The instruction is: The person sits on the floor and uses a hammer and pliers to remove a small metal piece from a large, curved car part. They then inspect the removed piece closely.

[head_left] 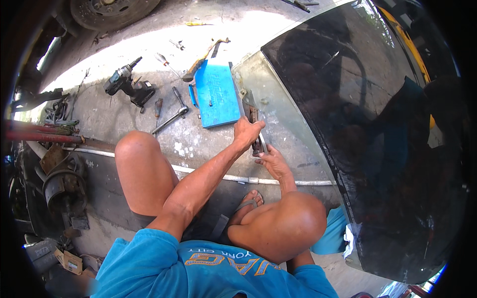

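A narrow, dark, rusty metal part (254,113) is between my hands, just right of the blue case; its exact kind I cannot make out. My left hand (247,131) closes on its middle, with the thumb pointing right. At its near end, the fingers and thumb of my right hand (273,161) grip it from below. A pale curved strip shows along its right side, between the hands. The flat blue case (216,94) lies on the concrete with its handle to the left. My fingers partly cover the metal part.
A large dark glass panel (343,114) fills the right side. Left of the case lie a cordless impact wrench (128,84), a ratchet (171,119) and a screwdriver (158,107). A hammer (199,60) touches the case's far side. A wheel (112,9) stands far left.
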A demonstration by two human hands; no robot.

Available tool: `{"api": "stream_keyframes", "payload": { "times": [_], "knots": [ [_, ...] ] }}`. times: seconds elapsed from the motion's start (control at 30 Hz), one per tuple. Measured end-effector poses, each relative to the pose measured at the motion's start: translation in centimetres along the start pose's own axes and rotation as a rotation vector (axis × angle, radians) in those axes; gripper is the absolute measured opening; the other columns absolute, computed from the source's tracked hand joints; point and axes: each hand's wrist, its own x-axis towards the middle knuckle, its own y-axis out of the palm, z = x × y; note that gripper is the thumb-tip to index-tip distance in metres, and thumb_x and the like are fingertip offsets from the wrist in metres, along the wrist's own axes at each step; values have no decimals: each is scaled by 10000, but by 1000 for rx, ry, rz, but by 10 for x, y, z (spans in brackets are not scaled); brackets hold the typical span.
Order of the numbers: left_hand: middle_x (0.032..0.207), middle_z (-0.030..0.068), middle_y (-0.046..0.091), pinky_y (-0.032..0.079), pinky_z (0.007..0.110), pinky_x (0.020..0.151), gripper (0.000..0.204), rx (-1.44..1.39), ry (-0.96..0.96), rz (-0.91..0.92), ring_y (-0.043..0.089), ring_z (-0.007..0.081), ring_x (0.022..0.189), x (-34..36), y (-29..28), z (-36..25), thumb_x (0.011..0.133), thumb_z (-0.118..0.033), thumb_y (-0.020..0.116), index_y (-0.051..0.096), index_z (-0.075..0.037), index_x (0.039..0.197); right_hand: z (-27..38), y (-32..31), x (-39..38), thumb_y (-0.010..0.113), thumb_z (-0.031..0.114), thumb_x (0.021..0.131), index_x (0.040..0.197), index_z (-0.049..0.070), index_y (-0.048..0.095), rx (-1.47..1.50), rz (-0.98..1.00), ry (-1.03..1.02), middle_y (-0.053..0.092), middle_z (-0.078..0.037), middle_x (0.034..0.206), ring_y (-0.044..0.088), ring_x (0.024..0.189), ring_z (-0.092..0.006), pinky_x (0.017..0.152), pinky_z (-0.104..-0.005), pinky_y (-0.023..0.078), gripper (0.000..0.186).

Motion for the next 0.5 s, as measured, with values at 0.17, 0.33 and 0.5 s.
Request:
{"api": "stream_keyframes", "payload": {
  "times": [0.17, 0.33, 0.5],
  "knots": [
    [918, 259, 697, 544, 416, 748, 559, -34, -18, 20, 692, 312, 837, -5, -3, -4, 687, -357, 766, 641, 119, 952, 51, -5, -11, 593, 422, 969, 1501, -14, 375, 73, 175, 96, 486, -160, 1414, 460, 1340, -278, 1107, -475, 394, 721],
    [900, 287, 703, 551, 441, 786, 528, -30, 2, -6, 712, 365, 866, -10, -1, -10, 689, -361, 760, 658, 111, 904, 45, -11, -3, 536, 415, 1032, 1468, -17, 364, 217, 48, 210, 577, -199, 1289, 596, 1186, -308, 1007, -495, 492, 638],
    [941, 280, 694, 537, 422, 802, 601, -20, 5, -3, 693, 340, 879, -10, -3, -9, 687, -368, 757, 636, 135, 992, -22, 9, -12, 572, 269, 1037, 1211, -17, 542, 423, -17, 39, 663, -174, 1062, 680, 951, -275, 849, -401, 582, 336]
  ]
}}
